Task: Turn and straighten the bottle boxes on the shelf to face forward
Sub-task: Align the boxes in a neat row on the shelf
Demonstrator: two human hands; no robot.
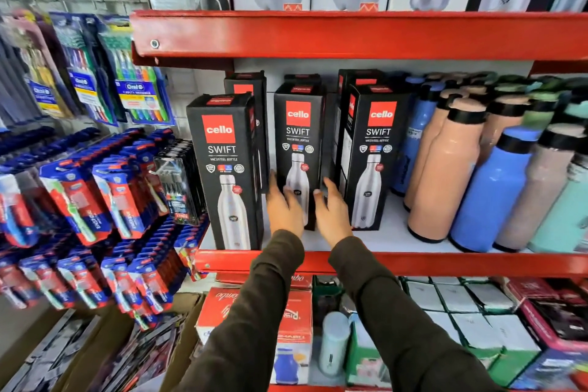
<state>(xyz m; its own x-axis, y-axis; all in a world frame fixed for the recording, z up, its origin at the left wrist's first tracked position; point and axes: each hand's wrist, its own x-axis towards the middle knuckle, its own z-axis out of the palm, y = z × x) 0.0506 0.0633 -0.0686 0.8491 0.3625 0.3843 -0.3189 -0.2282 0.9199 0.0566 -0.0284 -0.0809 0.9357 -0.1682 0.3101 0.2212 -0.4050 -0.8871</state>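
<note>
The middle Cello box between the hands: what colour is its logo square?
Red, on a black box; clear in the head view.

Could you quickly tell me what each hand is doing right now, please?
Left hand: open, fingers against the middle black Cello Swift bottle box.
Right hand: open, beside that box's right edge.

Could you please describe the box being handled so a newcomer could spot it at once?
On the red metal shelf, three black Cello Swift bottle boxes stand in front. It is the middle black box, set further back than its neighbours, with the left hand and right hand flanking its base.
</note>
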